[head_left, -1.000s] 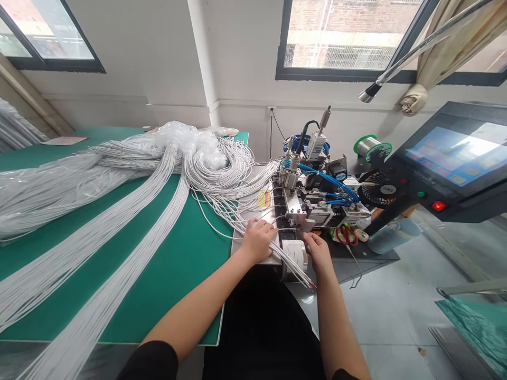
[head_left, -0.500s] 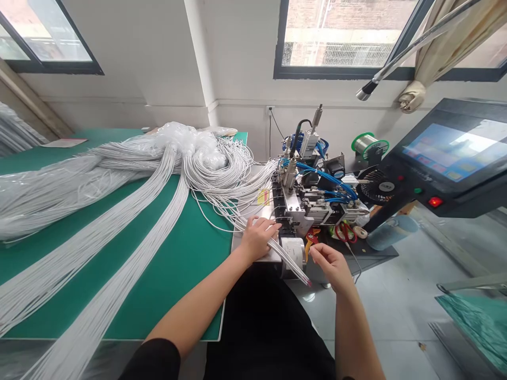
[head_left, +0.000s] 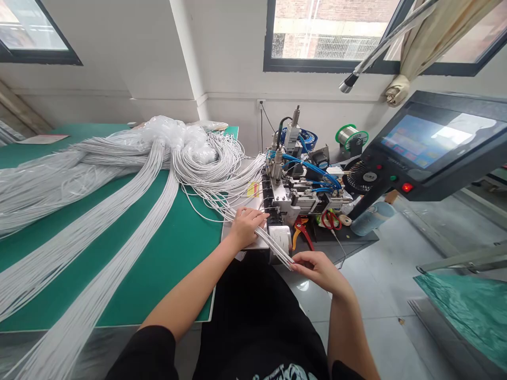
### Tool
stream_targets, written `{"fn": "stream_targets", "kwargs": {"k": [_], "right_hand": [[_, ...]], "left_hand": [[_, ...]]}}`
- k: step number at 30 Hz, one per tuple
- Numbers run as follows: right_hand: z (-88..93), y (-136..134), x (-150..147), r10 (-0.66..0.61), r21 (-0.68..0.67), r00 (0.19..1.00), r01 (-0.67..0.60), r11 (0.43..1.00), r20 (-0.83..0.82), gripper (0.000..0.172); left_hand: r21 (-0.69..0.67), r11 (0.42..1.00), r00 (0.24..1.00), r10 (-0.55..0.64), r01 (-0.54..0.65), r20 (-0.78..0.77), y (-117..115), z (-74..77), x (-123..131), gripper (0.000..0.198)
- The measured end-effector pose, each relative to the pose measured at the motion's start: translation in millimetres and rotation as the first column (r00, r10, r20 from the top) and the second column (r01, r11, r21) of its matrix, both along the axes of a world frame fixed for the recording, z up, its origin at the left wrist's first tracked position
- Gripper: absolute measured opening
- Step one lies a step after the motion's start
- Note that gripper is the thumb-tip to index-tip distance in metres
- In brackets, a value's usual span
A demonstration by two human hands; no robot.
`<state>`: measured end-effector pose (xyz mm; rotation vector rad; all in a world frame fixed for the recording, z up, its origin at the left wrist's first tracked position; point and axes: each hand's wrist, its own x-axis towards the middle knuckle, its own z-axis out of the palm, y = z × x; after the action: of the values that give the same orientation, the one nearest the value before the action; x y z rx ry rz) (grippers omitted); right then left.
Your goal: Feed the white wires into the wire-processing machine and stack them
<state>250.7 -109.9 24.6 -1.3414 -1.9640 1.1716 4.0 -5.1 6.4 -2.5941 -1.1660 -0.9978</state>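
My left hand (head_left: 244,226) lies on a fan of thin white wires (head_left: 273,247) at the table's right edge, fingers curled over them and holding them down. The wires run past a small white-labelled block (head_left: 282,237) and end in the air off the table's edge. My right hand (head_left: 319,269) pinches the wire tips there between thumb and fingers. Just behind both hands stands a small metal machine (head_left: 295,192) with blue hoses.
Long bundles of white wire (head_left: 119,200) spread over the green table (head_left: 174,253), with plastic bags at the back. Orange pliers (head_left: 301,230) and red scissors (head_left: 329,219) lie by the machine. A touch-screen console (head_left: 428,145), a small fan (head_left: 362,179) and a solder spool (head_left: 350,136) stand to the right.
My right hand has drawn back from the machine toward me and now grips the wire tips. My left hand stayed on the wires. The view has shifted a little to the right.
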Motion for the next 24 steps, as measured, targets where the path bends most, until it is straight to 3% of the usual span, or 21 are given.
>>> {"fn": "stream_targets", "kwargs": {"k": [6,13,24], "right_hand": [[-1.3,-5,1,-0.168,0.091,0.979,0.179,0.980,-0.112,0.033],[-7.9,0,0,-0.373,0.163,0.912,0.399,0.902,-0.168,0.032],[-2.2,16,-6,-0.461,0.045,0.816,0.506,0.862,-0.349,0.035]], "left_hand": [[0.027,0.994,0.992,-0.107,0.109,-0.066,0,-1.7,-5,0.033],[0.091,0.979,0.977,-0.169,0.181,-0.132,1,-4.8,-10,0.032],[0.180,0.953,0.963,-0.213,0.242,-0.168,-4,-0.5,-9,0.022]]}}
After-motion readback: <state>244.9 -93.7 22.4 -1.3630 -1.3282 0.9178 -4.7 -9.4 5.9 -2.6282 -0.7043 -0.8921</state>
